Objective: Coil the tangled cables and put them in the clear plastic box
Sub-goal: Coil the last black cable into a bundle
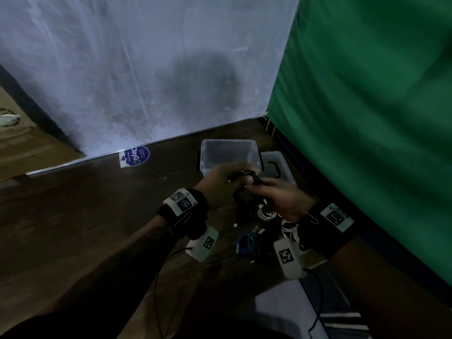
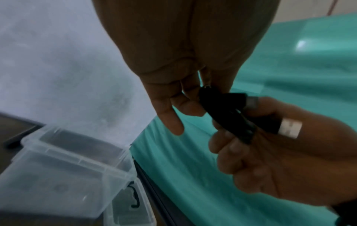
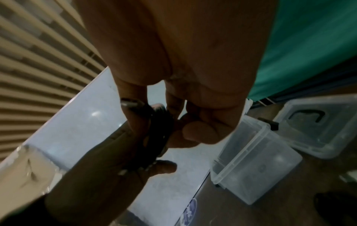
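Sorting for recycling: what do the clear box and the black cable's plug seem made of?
The box: hard plastic, clear and slightly frosted, with see-through walls. The black cable: matte, rubbery-looking jacket. Its plug: probably metal, given the silvery sheen.

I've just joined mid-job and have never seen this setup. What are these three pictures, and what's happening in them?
There is no machine here: a person works with two bare hands. The wide picture comes from a camera on the person's head, looking down at a brown table. The two close pictures are taken from each wrist, looking along the hand. The left hand and right hand both grip one bundle of black cable above the table. Behind them stands the open clear box, with its lid beside it. White cables and a blue cable lie nearer the person, not yet boxed.
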